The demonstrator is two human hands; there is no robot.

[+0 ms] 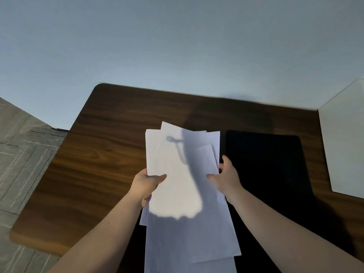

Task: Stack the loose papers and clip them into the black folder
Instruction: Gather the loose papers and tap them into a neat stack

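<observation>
Several white papers [183, 186] are fanned unevenly and lifted above the table, their edges not lined up. My left hand [146, 184] pinches their left edge with the thumb on top. Their right edge is gripped by my right hand [227, 177], thumb on top and fingers behind. The black folder [269, 164] lies flat on the table to the right of the papers, partly under my right forearm. A dark area below the papers may be another part of the folder; I cannot tell.
The dark wooden table [98, 154] has a rounded far-left corner and a pale wall behind it. A white board or box [342, 146] sits at the right edge. Grey tiled floor [21, 154] shows on the left.
</observation>
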